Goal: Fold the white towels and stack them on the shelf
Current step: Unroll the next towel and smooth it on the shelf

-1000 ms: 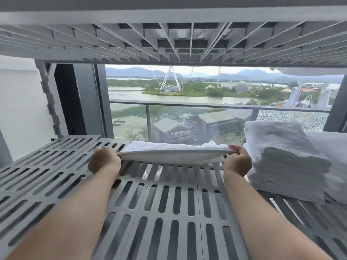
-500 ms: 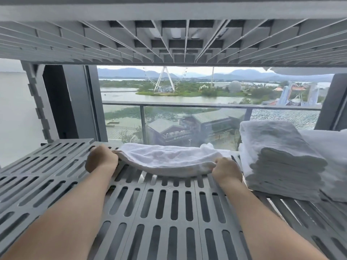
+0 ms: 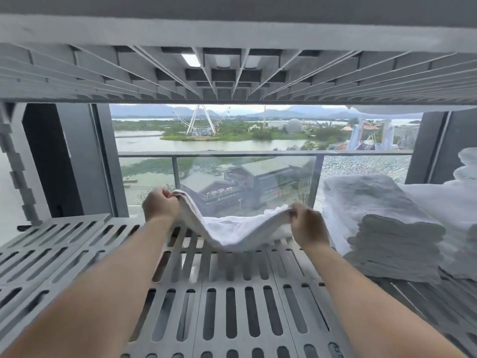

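A white towel (image 3: 229, 232) hangs slack between my two hands above the grey slotted shelf (image 3: 227, 301), its middle sagging onto the slats. My left hand (image 3: 160, 206) pinches its left end, raised higher. My right hand (image 3: 308, 226) pinches its right end, lower and closer to the stack. A stack of folded white towels (image 3: 387, 233) stands on the shelf at the right, about a hand's width from my right hand.
Another shelf level (image 3: 237, 73) with ribbed underside hangs close overhead. More white towels (image 3: 462, 202) are piled at the far right. Behind the shelf is a window with a glass balcony rail (image 3: 232, 153). The shelf's left part (image 3: 51, 249) holds nothing.
The towel lay flat and taut on the shelf a second ago. Both hands have since lifted its ends and moved closer together, so it now sags; the left end is raised highest.
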Action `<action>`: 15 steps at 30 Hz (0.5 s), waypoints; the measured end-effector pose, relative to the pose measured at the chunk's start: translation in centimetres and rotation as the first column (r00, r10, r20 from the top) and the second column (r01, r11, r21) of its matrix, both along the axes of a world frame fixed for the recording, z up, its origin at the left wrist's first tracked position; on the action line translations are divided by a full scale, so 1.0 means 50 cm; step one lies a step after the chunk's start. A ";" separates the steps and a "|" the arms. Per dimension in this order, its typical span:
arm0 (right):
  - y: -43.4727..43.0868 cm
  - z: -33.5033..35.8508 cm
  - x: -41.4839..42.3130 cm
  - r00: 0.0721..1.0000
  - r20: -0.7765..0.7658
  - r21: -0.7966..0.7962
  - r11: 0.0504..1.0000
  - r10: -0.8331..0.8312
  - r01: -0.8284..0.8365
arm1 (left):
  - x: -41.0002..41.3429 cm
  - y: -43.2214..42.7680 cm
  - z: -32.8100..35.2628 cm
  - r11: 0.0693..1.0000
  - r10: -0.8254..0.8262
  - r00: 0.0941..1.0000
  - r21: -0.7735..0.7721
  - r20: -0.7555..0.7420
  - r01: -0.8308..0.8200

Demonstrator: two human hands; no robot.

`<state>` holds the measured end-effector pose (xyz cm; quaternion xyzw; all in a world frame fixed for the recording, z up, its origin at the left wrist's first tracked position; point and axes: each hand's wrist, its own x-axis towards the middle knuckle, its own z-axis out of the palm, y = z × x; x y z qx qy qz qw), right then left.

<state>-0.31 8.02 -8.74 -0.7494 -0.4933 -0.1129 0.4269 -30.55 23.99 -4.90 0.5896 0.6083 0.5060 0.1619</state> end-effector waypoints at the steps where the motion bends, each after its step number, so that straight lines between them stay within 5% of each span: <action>1: 0.001 0.012 0.009 0.990 -0.095 0.175 0.977 -0.108 0.123 | -0.012 0.006 0.012 0.992 0.080 0.994 0.091 0.074 -0.086; 3: 0.006 0.020 0.010 0.970 -0.152 0.272 0.935 -0.190 0.226 | -0.032 0.008 0.016 0.961 0.161 0.979 0.205 0.129 -0.185; 6: 0.014 -0.018 -0.016 0.989 -0.010 0.035 0.988 -0.149 0.150 | -0.050 -0.004 -0.024 0.984 0.159 0.982 0.103 -0.102 -0.149; 11: -0.019 -0.058 -0.018 0.936 0.215 -0.263 0.906 -0.279 0.331 | -0.116 -0.016 -0.061 0.972 0.216 0.887 0.006 -0.407 -0.234; 15: -0.057 -0.063 -0.014 0.851 0.425 -0.301 0.839 -0.307 0.453 | -0.159 -0.024 -0.091 0.975 0.148 0.808 -0.053 -0.570 -0.216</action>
